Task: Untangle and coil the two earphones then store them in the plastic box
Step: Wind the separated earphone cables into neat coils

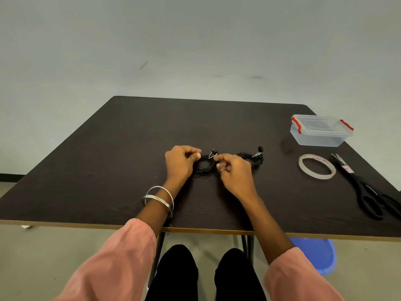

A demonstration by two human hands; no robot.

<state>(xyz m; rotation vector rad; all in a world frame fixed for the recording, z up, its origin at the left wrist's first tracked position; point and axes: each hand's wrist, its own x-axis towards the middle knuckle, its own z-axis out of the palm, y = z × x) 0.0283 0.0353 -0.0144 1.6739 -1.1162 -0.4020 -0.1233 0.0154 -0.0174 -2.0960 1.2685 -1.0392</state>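
- left hand (pixel 179 162) pinches the left edge of a black earphone coil (pixel 204 167); thumb and fingers clamped on the cord
- right hand (pixel 235 172) pinches the same coil's right edge, fingers curled on the cord, ring on one finger
- coil lies flat on the tabletop (pixel 108 159), an earbud sticking up at its far side
- second earphone coil (pixel 252 159) just right of the first, partly behind the right hand, untouched
- both earphones look already coiled and apart from each other; untangling likely done
- plastic box (pixel 319 131) well to the right of the coils, lid on, red clips; storing still left
- tape roll (pixel 316 167) and scissors (pixel 366 190) further right of the coils, nearer than the box
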